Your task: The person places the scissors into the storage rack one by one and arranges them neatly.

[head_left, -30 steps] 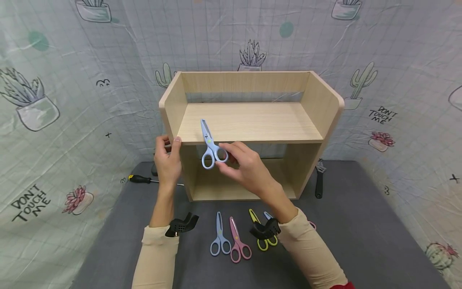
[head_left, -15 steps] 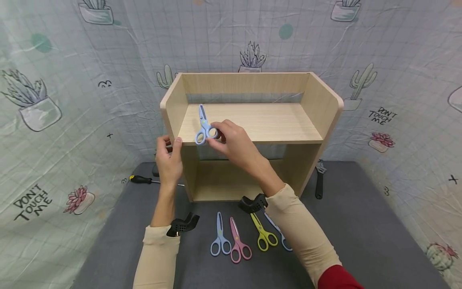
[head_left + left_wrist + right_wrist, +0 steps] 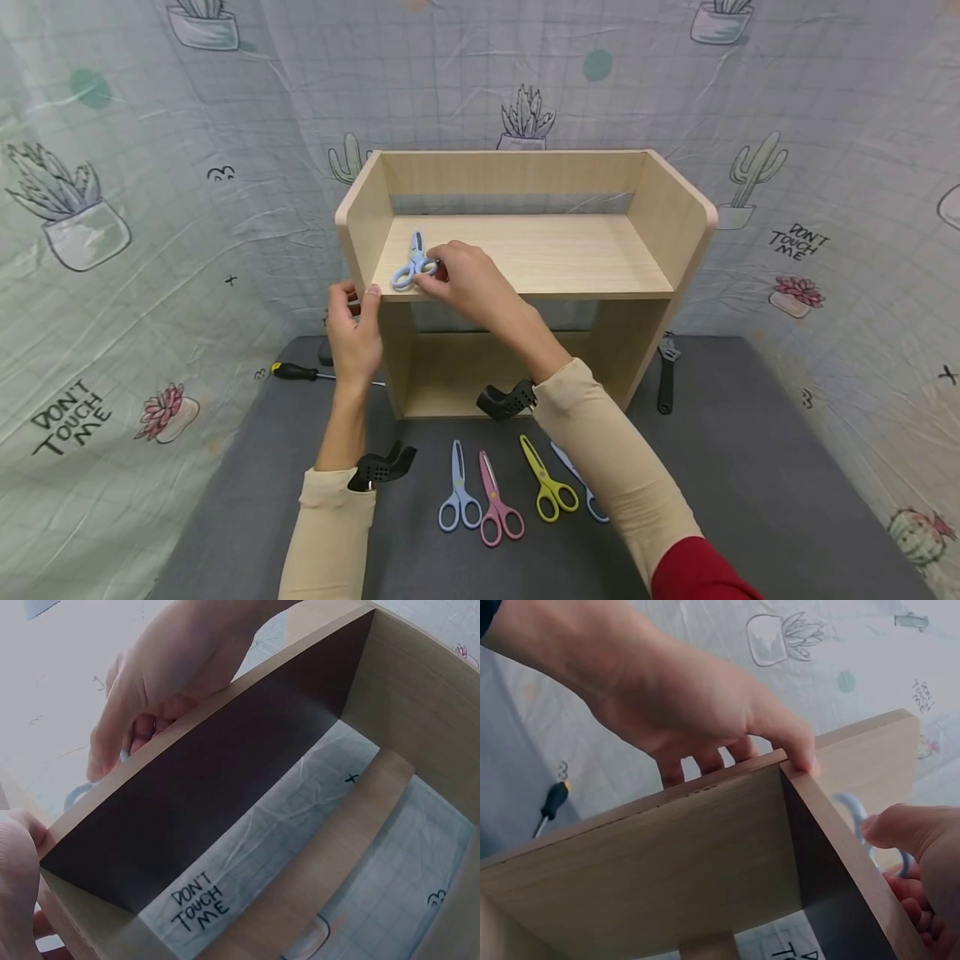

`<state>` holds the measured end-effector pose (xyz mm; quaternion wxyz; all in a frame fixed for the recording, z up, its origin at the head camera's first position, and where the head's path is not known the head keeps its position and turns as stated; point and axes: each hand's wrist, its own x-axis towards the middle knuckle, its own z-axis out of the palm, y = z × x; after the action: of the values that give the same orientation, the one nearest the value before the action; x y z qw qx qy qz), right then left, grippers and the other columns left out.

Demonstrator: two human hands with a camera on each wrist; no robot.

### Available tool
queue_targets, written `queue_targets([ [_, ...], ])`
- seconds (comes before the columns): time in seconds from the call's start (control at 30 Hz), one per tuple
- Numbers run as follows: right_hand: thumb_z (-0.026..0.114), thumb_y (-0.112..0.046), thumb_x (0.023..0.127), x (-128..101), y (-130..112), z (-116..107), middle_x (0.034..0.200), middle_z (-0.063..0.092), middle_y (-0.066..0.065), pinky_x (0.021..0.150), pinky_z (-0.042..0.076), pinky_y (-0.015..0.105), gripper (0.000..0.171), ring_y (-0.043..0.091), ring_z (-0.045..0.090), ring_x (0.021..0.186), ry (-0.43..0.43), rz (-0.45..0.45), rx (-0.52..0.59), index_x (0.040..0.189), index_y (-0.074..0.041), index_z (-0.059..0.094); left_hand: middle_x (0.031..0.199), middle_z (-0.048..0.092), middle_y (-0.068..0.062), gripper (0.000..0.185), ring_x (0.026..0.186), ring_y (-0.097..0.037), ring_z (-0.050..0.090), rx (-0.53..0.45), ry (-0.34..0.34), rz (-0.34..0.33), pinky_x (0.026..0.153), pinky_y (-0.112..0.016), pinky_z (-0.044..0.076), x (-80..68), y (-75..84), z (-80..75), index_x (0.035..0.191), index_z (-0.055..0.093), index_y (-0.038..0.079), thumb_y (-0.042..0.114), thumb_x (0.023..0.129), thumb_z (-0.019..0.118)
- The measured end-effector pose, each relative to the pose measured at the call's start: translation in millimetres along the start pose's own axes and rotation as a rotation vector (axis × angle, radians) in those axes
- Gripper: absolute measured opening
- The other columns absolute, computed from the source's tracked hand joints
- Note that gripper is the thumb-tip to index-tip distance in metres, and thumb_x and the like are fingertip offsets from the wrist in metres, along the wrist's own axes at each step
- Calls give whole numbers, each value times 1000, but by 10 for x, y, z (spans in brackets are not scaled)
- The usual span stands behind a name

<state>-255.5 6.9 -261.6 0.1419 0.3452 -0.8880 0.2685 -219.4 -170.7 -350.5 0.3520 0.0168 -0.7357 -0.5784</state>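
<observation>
A light wooden shelf unit (image 3: 525,171) stands at the back of the grey table. My right hand (image 3: 467,282) pinches the handles of blue scissors (image 3: 410,262) that lie low on the top shelf board (image 3: 555,250) near its front left corner. My left hand (image 3: 352,333) grips the left side panel (image 3: 363,217) at the front corner, thumb on the board's edge. In the right wrist view the left hand (image 3: 682,697) curls over the panel (image 3: 645,862) and the scissors' blue loop (image 3: 855,814) shows. The left wrist view shows the right hand (image 3: 172,667) above the shelf's dark underside (image 3: 217,795).
Several scissors lie in a row on the table front: blue (image 3: 457,492), pink (image 3: 497,504), yellow-green (image 3: 549,483), and another blue (image 3: 577,483). A yellow-and-black screwdriver (image 3: 300,372) lies left of the shelf, a black wrench (image 3: 664,375) to its right. A printed cloth hangs behind.
My right hand has carried the blue scissors up from in front of the shelf edge onto the top board and lowered them toward the left corner. The left hand kept its grip.
</observation>
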Motion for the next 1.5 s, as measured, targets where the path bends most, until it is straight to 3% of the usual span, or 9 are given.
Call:
queue_targets([
  [0.17,65,-38,97,81,-37,14,92,62,5,69,42,26,38,16,52,80,-90,44,-24,115,-5,68,119,55,-21,42,94,-21,51,-24,-1,19,81,-36,42,-2,-8,-26,124,53,-1,34,100,55],
  [0.33,67,-44,94,122,-38,46,88,61,3,68,40,26,42,15,51,79,-105,50,-18,117,-8,70,120,54,-22,43,94,-18,50,-21,-17,40,82,-35,40,-15,-15,-30,126,52,-3,33,102,54],
  [0.67,64,-40,96,104,-38,65,76,52,0,64,33,25,32,14,45,70,-69,-41,-31,107,-10,71,115,53,-19,39,90,-18,48,-27,-19,81,78,-30,37,-16,-17,-29,124,51,-5,28,103,53],
  [0.87,60,-39,98,102,-50,67,78,53,1,64,33,25,31,14,46,71,-64,-30,-50,106,-11,71,116,52,-20,35,89,-12,46,-28,-21,71,79,-29,36,-24,41,-20,125,50,-7,21,104,52],
  [1.2,65,-41,96,44,-38,45,86,60,3,67,39,26,52,15,51,76,-20,-19,-9,134,-6,62,114,52,-17,39,91,-13,47,-38,-31,93,79,-30,37,-3,-24,10,123,50,-6,27,104,51],
  [1.5,70,-36,93,-134,-37,71,92,62,6,70,44,28,52,17,52,81,97,-97,-5,132,-3,64,117,51,-22,39,91,-13,46,-16,-26,95,80,-31,36,-3,-56,19,123,50,-6,28,104,51],
])
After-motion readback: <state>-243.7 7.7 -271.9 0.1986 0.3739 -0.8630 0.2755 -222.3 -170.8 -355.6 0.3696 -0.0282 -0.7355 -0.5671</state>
